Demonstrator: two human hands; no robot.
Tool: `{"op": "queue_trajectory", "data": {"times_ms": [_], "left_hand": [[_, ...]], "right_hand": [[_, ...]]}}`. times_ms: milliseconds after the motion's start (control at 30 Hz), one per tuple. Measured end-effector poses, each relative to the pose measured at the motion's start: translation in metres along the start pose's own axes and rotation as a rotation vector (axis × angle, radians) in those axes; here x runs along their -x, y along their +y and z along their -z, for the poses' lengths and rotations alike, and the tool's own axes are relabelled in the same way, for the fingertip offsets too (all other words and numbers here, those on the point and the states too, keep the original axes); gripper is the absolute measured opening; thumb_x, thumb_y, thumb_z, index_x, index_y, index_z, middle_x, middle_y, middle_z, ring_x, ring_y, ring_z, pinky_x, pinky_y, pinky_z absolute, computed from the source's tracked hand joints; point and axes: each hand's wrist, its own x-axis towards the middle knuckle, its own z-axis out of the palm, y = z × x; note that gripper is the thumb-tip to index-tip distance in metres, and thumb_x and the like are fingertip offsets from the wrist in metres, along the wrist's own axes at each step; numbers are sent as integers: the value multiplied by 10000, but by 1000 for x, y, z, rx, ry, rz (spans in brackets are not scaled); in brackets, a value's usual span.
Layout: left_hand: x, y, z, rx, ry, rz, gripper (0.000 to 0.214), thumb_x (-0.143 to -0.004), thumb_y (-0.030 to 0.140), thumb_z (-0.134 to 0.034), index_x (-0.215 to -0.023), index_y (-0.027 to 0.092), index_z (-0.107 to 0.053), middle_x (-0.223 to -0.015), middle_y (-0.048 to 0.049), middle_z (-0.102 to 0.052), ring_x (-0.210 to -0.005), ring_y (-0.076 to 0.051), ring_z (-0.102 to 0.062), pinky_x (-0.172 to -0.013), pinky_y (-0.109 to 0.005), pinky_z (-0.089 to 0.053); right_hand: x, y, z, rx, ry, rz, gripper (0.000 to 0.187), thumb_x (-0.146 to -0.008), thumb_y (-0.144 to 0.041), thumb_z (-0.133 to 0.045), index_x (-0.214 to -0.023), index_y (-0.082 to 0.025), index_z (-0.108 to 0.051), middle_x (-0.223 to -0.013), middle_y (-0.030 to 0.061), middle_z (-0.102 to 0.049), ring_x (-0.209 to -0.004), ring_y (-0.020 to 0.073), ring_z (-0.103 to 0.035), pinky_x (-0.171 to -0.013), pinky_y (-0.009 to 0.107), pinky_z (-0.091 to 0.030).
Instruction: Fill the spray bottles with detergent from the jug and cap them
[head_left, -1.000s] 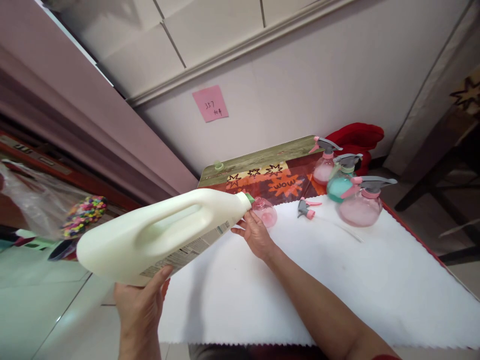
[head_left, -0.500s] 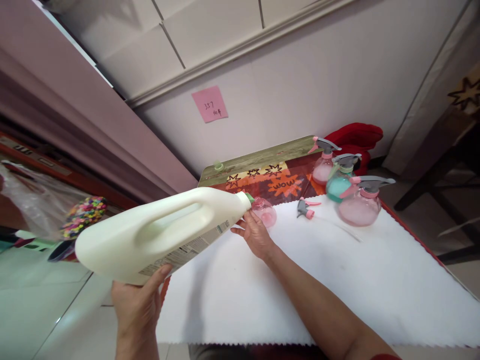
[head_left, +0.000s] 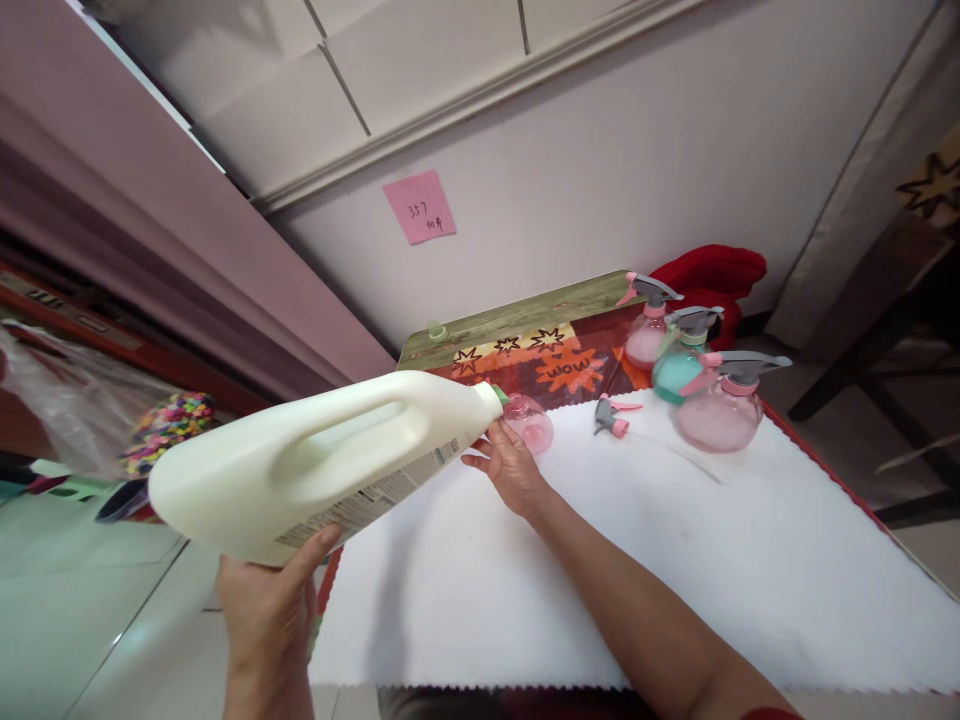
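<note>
A large pale-cream jug (head_left: 225,470) with a moulded handle lies tilted in the air, its neck to the right and slightly higher in view. My left hand (head_left: 274,595) grips its base from below, thumb along the printed label. At the neck, my right hand (head_left: 510,465) holds the jug with its fingertips. The jug's green spout (head_left: 500,394) meets the mouth of a round pink clear bottle (head_left: 534,432), which stands on the white cloth (head_left: 480,580). A little pink liquid shows inside this bottle. My right fingers partly cover the bottle's left side.
A grey-and-pink spray head (head_left: 611,417) with a clear tube lies right of the bottle. Beyond it stand three filled spray bottles: small pink (head_left: 645,345), green (head_left: 677,370) and larger pink (head_left: 720,415). A green cap (head_left: 436,331) sits at the table's back left.
The jug's base has risen very slightly, with my left hand shifting up and a little left. My right hand and the pink bottle stay in place.
</note>
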Motion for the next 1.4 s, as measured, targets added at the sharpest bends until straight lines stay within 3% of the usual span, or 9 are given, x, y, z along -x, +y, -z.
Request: {"op": "queue_trajectory", "data": {"times_ms": [233,600,1400], "left_hand": [[0,3,2,-3,-28,-2,516,-482,201,-969,-944,165,-742,-1070,-63,-769,-1097,-248,-689,-1091,-400,-512],[0,2,1,-29,-12,9,596,-478,249,-975,-1019,181,-735,-1114,-72,-757,-1082,-273,-695,-1059,-450,-538],[-3,-2,11,-58,20,4,605,-418,259,-997,-945,186,-707,-1060,-61,-758,-1084,-277,-692,-1003,-411,-581]], "right_hand": [[-1,1,2,2,-6,1,435,-787,-584,-806,-1099,-291,-725,-1154,27,-719,-960,184,-668,-794,335,-573],[-1,1,1,12,3,-1,448,-770,-599,-809,-1076,-286,-712,-1187,32,-712,-968,188,-664,-788,333,-575],[-2,7,6,6,-24,-10,411,-792,-591,-803,-1069,-295,-736,-1143,19,-723,-976,185,-674,-799,337,-584]]}}
